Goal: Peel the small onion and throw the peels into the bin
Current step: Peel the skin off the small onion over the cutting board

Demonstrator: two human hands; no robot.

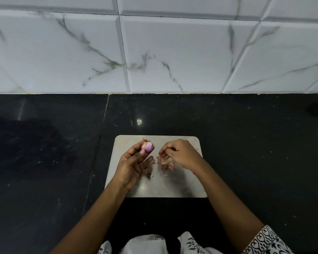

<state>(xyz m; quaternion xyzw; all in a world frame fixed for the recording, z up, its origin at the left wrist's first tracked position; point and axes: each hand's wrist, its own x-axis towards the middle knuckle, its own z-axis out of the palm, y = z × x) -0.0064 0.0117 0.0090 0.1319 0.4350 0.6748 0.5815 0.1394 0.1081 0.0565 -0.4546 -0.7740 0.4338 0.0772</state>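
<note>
Small onion (148,146): mostly peeled and purple, held up over the far left part of the grey board (173,187).
Left hand (134,165): grip pinches the onion between thumb and fingertips.
Right hand (182,154): fingers curled down over the peels (166,165); I cannot tell whether its grip holds one.
Heap: the peels lie pinkish on the board.
Worktop (44,162): black stone, carrying the board.

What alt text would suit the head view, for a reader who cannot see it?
A person's left hand holds a partly peeled onion over a grey board, while the right hand curls its fingers above loose peels on the board. The board lies on a black counter below a white tiled wall.
</note>
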